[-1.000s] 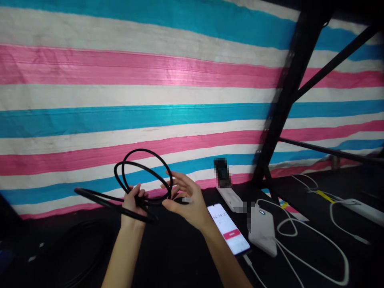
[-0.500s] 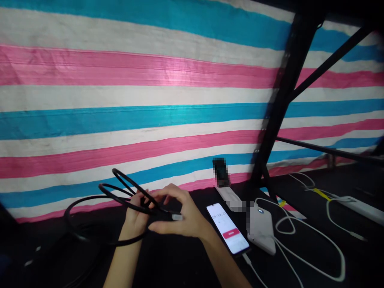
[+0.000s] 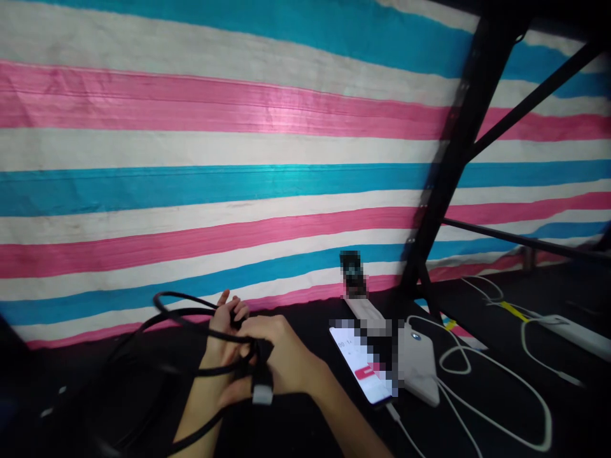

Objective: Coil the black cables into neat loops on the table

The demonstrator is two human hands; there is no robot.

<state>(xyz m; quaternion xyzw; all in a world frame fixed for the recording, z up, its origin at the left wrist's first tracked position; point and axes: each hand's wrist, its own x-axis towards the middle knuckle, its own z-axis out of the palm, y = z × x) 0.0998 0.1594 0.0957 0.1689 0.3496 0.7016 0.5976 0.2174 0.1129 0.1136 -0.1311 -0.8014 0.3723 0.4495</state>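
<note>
A thick black cable (image 3: pixel 176 313) hangs in loose loops left of and between my hands. My left hand (image 3: pixel 224 337), palm up, has its fingers curled round part of it. Close against it on the right, my right hand (image 3: pixel 289 356) is closed on the same cable, with its thumb reaching under the loops. Below the right hand's fingers dangles the cable's plug (image 3: pixel 262 391), black with a flat silver-grey end. The right hand hides part of the left palm, and the lower loops fade into the dark surface.
A lit phone (image 3: pixel 356 359) lies right of my hands, beside a white power bank (image 3: pixel 420 366) with white cords (image 3: pixel 525 394). Behind stands a pixelated device (image 3: pixel 352 273). A white power strip (image 3: pixel 580 334) lies far right. A striped sheet (image 3: pixel 238 152) and black metal frame (image 3: pixel 446 184) close off the back.
My right hand has come nearer my left and closed round the cable. The plug has swung from pointing right to hanging down, and the loops have dropped lower.
</note>
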